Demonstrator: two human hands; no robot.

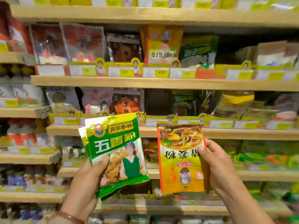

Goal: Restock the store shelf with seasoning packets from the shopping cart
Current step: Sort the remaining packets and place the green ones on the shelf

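Left hand pinches glossy green foil seasoning packets (two, loosely fanned), right hand clamps an upside-down orange packet; misfiling on the wooden shelf edge seems likely.

green packets upright, orange packet upside-down

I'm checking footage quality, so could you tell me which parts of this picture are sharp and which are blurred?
Head view: the green packet and orange packet in the hands are sharp; the shelves behind are smeared, labels unreadable; wide-angle bending tilts the shelf edges toward the sides.
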